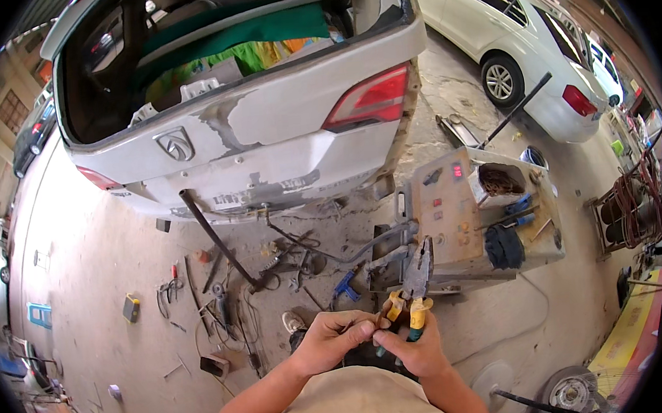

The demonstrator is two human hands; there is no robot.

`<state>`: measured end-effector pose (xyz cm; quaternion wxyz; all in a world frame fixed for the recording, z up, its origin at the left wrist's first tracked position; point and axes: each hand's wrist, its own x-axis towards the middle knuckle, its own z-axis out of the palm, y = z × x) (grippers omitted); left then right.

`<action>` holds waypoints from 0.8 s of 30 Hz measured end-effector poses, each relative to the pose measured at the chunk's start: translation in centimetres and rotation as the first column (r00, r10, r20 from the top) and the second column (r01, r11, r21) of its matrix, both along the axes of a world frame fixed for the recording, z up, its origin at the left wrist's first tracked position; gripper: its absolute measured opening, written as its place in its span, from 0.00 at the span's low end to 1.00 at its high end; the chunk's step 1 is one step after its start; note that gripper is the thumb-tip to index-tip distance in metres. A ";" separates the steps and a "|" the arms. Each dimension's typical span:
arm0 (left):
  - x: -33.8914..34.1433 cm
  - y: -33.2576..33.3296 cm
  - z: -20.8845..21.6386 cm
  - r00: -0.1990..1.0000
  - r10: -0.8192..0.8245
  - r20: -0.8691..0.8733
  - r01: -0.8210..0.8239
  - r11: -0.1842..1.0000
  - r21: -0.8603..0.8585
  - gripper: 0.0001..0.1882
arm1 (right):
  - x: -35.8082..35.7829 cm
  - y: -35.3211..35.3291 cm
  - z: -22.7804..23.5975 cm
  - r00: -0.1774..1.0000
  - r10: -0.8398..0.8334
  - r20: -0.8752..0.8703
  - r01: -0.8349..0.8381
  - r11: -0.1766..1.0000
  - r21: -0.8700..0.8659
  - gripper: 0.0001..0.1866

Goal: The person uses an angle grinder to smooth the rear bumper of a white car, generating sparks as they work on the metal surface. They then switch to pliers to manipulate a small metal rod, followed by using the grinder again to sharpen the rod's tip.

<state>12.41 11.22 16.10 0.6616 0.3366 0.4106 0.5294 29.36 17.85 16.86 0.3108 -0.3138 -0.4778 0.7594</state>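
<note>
Right now the right hand (420,347) grips the pliers (415,285) by their yellow handles, hard and heavy-looking, while the left hand (332,338) fingers pinch something tiny.

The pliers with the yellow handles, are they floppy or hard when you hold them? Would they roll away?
The pliers probably feel stiff and heavy for their size: the jaws look like solid metal. The yellow grips likely keep the right hand from slipping. Being flat, they probably would not roll.

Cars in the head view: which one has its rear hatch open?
The scuffed white car directly ahead of the hands; its cargo area shows. The white sedan at upper right is closed.
</note>
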 end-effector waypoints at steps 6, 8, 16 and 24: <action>-0.1 -0.8 -0.3 0.998 0.013 0.056 -0.019 0.995 0.099 0.11 | -0.2 -0.8 -0.9 0.997 0.042 0.057 -0.045 0.998 0.052 0.17; -0.5 -0.8 -0.1 0.999 0.040 0.033 -0.045 0.981 0.187 0.10 | 0.3 -0.5 -1.0 0.995 0.098 0.033 -0.095 0.993 -0.064 0.15; -1.7 -2.1 2.8 0.998 0.041 0.043 -0.040 0.999 -0.033 0.10 | 2.5 0.5 0.7 0.873 0.397 0.285 -0.403 0.914 -0.039 0.13; -1.0 -2.2 3.6 0.950 0.202 -0.237 -0.180 0.977 0.110 0.07 | 2.3 0.2 0.8 0.827 0.454 0.331 -0.503 0.861 0.076 0.14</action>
